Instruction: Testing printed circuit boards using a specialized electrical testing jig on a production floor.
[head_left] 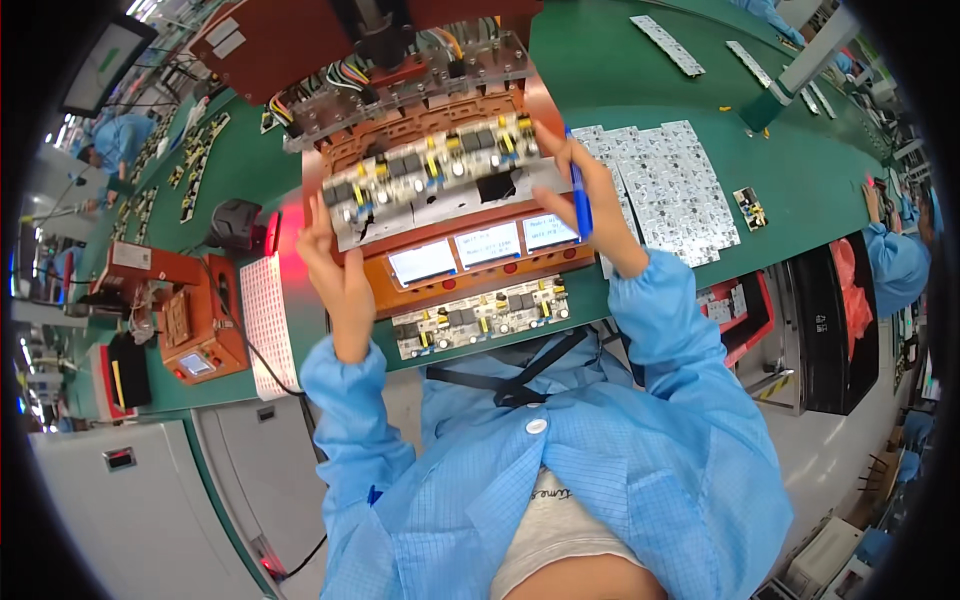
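Observation:
A long panel of circuit boards (440, 165), with yellow, black and white components, is held by its two ends above the red test fixture (450, 112). My left hand (336, 275) has its fingers at the panel's left end. At the right end, the fingers of my right hand (592, 200) touch the panel, and a blue pen (580, 200) is tucked in that hand. Below the panel, the fixture's front carries three lit displays (487, 245). Another populated panel (480, 318) lies near the table's front edge.
Stacked whitish board panels (670, 190) lie to the right, beside a small board (749, 208). At left stand a scanner (238, 222), a red-lit perforated plate (268, 325) and an orange device (203, 325). A co-worker's blue sleeve (893, 265) shows at far right.

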